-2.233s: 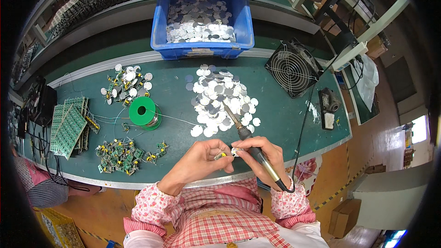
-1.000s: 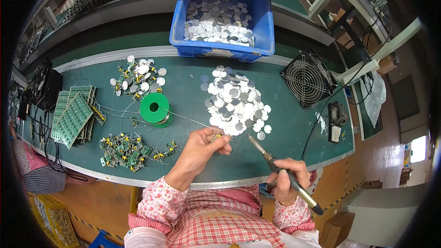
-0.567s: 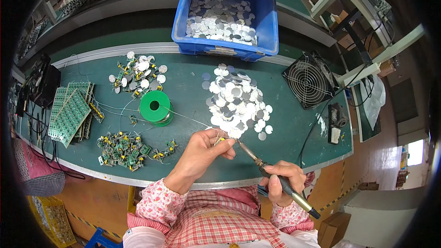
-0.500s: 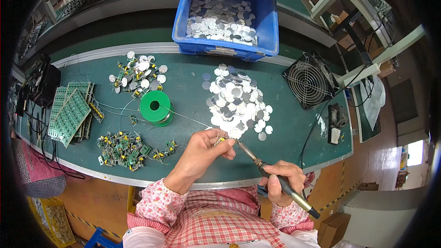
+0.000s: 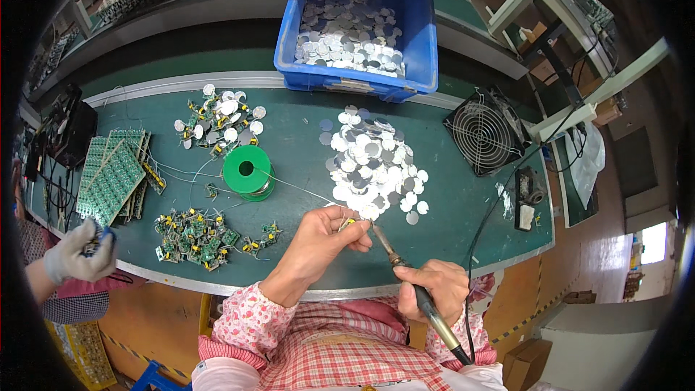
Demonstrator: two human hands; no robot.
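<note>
The soldering iron [image 5: 428, 310], wrapped in the closed fingers of the right hand [image 5: 440, 288], slants from near right to far left, its tip just right of the left hand [image 5: 316, 237]. There, pinched fingertips grip a small yellow-marked part [image 5: 350, 222], thin solder wire [image 5: 308, 192] reaching in from the left; tip-to-part contact I cannot tell.

The left forearm [image 5: 250, 318] slants inward from the lower edge, its wrist [image 5: 279, 289] fairly straight, and the left hand [image 5: 318, 240] pinches with thumb against bent fingers, though exactly where their tips meet is hard to see. The right hand [image 5: 443, 288], lower and further right, curls in a pen-like grip, fingers pointing leftward.
</note>
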